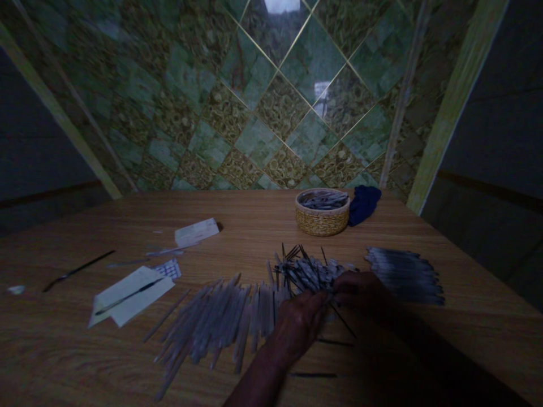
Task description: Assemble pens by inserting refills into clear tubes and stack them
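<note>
My left hand (297,322) and my right hand (360,291) meet close together at the near edge of a heap of thin dark sticks and slim pale-grey pieces (307,271). The fingers of both are closed in a pinch; what lies between them is too dark and small to make out. Left of my left hand spreads a wide row of long, slim, pale translucent strips (216,316). Beyond my right hand lies a neat stack of slim pieces (403,274), pale at one end and darker along the middle. A few single dark sticks (314,375) rest near my wrists.
A round woven basket (322,222) full of slim pieces stands at the back, beside a dark blue cloth (365,203). At left are a pale paper (131,294) with a thin dark tool on it, another dark tool (80,270) and a white packet (196,232). A tiled wall rises behind.
</note>
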A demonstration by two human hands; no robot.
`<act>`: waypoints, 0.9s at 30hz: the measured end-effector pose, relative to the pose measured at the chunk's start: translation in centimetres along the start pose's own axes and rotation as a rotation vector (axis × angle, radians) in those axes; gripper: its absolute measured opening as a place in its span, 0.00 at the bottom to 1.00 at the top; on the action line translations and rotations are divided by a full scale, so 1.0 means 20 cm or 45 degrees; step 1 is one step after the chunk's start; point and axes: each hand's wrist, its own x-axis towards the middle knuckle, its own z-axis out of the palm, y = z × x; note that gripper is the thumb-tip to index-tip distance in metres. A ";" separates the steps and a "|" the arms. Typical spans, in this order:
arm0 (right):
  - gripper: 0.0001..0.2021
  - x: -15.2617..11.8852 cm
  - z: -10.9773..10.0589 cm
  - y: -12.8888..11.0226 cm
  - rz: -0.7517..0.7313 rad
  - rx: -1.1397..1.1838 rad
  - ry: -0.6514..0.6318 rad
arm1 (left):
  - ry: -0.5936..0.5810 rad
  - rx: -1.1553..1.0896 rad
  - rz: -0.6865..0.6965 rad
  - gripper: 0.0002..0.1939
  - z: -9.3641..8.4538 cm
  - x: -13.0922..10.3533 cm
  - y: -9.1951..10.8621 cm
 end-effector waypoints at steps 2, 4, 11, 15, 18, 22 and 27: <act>0.06 0.00 0.01 0.00 -0.009 -0.012 0.008 | -0.006 0.020 -0.004 0.14 0.00 0.00 0.00; 0.06 0.00 0.01 0.00 -0.029 -0.018 0.021 | -0.028 0.039 -0.012 0.14 0.00 0.00 0.00; 0.07 -0.01 0.01 -0.02 -0.074 -0.058 -0.009 | -0.125 0.042 -0.051 0.14 -0.01 0.00 0.01; 0.07 -0.02 0.00 -0.03 -0.051 -0.029 -0.016 | -0.165 -0.055 -0.065 0.14 -0.01 0.00 0.01; 0.07 -0.03 -0.01 -0.04 -0.004 0.008 -0.067 | -0.186 -0.210 -0.065 0.14 -0.02 0.00 0.02; 0.08 -0.06 -0.02 -0.03 0.095 0.054 -0.129 | -0.187 -0.366 -0.108 0.09 -0.02 0.01 0.03; 0.10 -0.09 -0.02 -0.01 0.151 0.162 -0.152 | -0.168 -0.452 -0.175 0.09 0.00 0.01 0.04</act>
